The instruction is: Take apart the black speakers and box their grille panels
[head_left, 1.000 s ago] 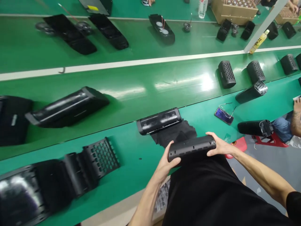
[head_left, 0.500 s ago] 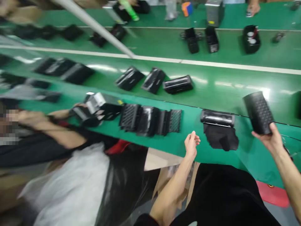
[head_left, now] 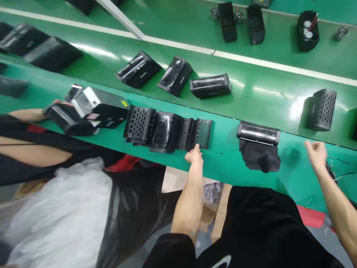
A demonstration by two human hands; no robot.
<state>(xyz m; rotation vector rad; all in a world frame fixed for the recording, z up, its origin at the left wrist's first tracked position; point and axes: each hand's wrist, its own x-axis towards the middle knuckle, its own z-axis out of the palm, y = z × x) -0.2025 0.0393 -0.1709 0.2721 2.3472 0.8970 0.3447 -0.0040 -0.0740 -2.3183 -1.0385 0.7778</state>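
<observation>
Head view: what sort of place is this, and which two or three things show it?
Probably a factory assembly line: similar black casings are spaced along a long green surface, an open casing has red wires showing, and black grille parts stand lined up.

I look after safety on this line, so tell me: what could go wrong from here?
The left hand is at the lower edge of the grille, which stands close against a dark part; lifting the grille might drag its neighbour along. The glasses lie close by the wrist of the right hand, so a sweep of that arm could catch them.
</observation>
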